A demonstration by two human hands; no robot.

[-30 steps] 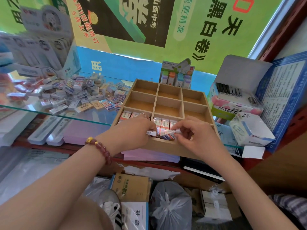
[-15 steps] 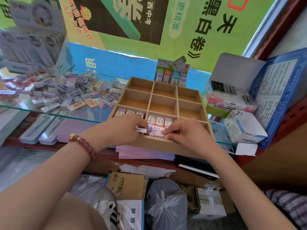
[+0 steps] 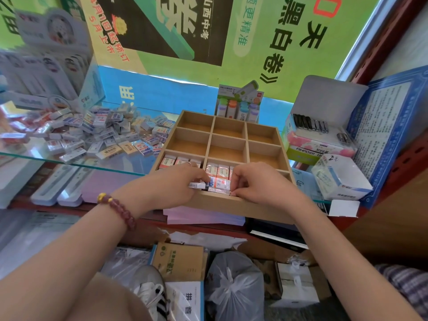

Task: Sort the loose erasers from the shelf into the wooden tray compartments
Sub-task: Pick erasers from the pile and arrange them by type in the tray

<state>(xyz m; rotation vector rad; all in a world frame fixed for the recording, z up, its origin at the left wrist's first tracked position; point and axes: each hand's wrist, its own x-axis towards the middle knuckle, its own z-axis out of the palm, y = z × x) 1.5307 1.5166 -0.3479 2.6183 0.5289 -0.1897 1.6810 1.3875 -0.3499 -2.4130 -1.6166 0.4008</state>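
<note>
Two hands meet over the near wall of the wooden tray (image 3: pixel 231 206), which sits on a clear glass shelf (image 3: pixel 139 164) with a green-tinted edge. Behind the shelf, a glossy green poster (image 3: pixel 266 42) with bold printed characters covers the wall.

Your left hand (image 3: pixel 176 184) has its fingers curled around a small white eraser (image 3: pixel 196 184), gripped by its long sides just over the divider. Your right hand (image 3: pixel 259 186) has its fingers bent and pinching the right end of a flat-lying eraser (image 3: pixel 218 183) in the middle near compartment.

Behind it, packed erasers (image 3: pixel 218 170) stand upright in shiny film, and more fill the left compartment. The farther compartments show matte, pale wood with thin square dividers.

The loose erasers (image 3: pixel 104 133), small wrapped blocks, lie heaped on the glass to the tray's left.

A dark red bead bracelet (image 3: pixel 120 210) circles your left wrist. Below the shelf, a crinkled plastic bag (image 3: pixel 234 288) sits among cardboard boxes.
</note>
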